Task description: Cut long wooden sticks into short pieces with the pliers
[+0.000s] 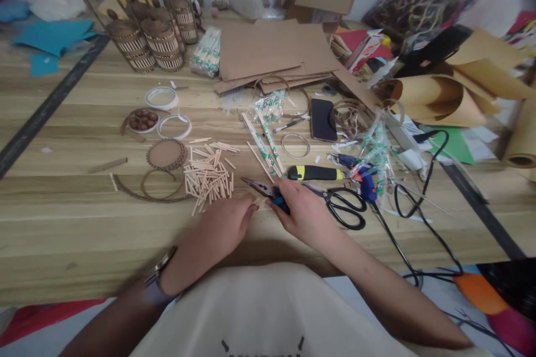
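My right hand (304, 209) is wrapped round the blue handles of a pair of pliers (259, 186), whose dark jaws point left over the table. Close beside it, my left hand (228, 220) pinches a short, pale wooden stick (260, 201) near the pliers; most of the stick is hidden by fingers. A loose pile of short cut sticks (209, 175) lies just beyond my left hand. Past the pliers are paper-wrapped chopsticks (266, 145). Black-handled scissors (345, 206) rest right of my right hand, below a yellow-and-black utility knife (316, 173).
A blue glue gun (368, 184) with a trailing black cord lies to the right. Cardboard sheets (272, 50) and a phone (323, 120) are farther back. Stick-sided lanterns (161, 39) stand at back left, with tape rolls (161, 97) and a round cardboard base (166, 154) nearer.
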A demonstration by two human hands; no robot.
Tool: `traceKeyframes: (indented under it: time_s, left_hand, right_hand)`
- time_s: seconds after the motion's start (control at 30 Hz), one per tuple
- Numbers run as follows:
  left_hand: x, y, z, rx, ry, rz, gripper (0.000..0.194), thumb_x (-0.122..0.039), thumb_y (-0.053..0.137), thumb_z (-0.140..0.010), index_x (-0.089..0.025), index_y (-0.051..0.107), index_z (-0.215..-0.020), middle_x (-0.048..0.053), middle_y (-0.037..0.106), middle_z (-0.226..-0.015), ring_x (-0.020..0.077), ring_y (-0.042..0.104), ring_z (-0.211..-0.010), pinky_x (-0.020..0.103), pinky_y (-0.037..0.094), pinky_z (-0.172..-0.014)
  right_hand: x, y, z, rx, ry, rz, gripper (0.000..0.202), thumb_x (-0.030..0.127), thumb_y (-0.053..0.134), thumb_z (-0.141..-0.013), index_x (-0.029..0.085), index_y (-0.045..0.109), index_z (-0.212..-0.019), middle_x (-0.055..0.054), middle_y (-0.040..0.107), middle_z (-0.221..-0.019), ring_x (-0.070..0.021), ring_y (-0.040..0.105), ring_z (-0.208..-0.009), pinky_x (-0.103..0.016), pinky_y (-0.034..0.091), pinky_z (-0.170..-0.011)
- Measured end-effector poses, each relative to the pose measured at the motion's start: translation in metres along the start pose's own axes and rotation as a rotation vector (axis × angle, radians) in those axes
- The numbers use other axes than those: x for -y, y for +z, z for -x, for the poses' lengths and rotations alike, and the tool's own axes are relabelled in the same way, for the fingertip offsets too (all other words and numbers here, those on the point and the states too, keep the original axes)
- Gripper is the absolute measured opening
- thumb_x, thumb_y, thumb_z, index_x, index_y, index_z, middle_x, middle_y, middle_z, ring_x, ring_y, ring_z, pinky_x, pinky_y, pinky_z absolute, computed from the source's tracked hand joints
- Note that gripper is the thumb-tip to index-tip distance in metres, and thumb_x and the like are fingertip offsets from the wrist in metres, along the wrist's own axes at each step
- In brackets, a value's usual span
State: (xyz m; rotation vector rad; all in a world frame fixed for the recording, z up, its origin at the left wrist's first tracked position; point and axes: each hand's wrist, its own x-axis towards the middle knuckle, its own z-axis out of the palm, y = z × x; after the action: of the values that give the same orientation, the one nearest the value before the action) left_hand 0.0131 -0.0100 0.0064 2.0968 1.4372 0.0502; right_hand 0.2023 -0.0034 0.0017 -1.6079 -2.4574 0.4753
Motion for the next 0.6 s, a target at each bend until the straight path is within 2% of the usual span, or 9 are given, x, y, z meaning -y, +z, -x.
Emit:
traceKeyframes:
  time_s: [0.27,0.43,0.53,0.6]
  left_hand:
    - [-0.004,0.007,-0.003,-0.035,0.036,-0.284,0.030,-0.017,0.036,-0.099,-0.016,0.066,-0.098,0.013,0.074,-0.081,0.0292,0.072,-0.075,0.034,0.045,-0.062]
    - [-0.010,0.008,-0.005,-0.058,-0.027,-0.333,0.034,-0.012,0.032,-0.097,-0.014,0.066,-0.093,0.015,0.072,-0.078,0.0306,0.070,-0.074,0.037,0.045,-0.064]
    - [0.000,0.002,-0.003,-0.041,-0.044,-0.089,0.030,-0.020,0.035,-0.098,-0.016,0.063,-0.087,0.012,0.070,-0.078,0.0274,0.068,-0.075,0.035,0.044,-0.065]
    - [0.010,-0.004,-0.002,0.036,0.009,0.278,0.032,-0.033,0.037,-0.100,-0.019,0.058,-0.081,0.005,0.066,-0.069,0.0212,0.063,-0.067,0.031,0.043,-0.063]
  right_hand:
    - [0.010,0.001,-0.004,0.101,0.150,0.128,0.015,0.029,0.055,-0.094,0.015,0.058,-0.097,-0.014,0.069,-0.092,-0.0271,0.066,-0.085,-0.030,0.040,-0.066]
    - [0.015,0.012,-0.013,0.048,0.181,0.143,0.011,0.025,0.054,-0.092,0.015,0.057,-0.096,-0.016,0.070,-0.094,-0.0281,0.065,-0.089,-0.032,0.040,-0.069]
    - [0.005,0.008,-0.016,0.067,0.148,0.000,0.009,0.025,0.054,-0.092,0.017,0.056,-0.093,-0.012,0.069,-0.091,-0.0245,0.064,-0.083,-0.030,0.040,-0.068]
    - [-0.005,-0.001,-0.015,0.105,0.111,-0.178,0.009,0.028,0.055,-0.092,0.019,0.053,-0.089,-0.006,0.066,-0.083,-0.0198,0.060,-0.074,-0.027,0.040,-0.064]
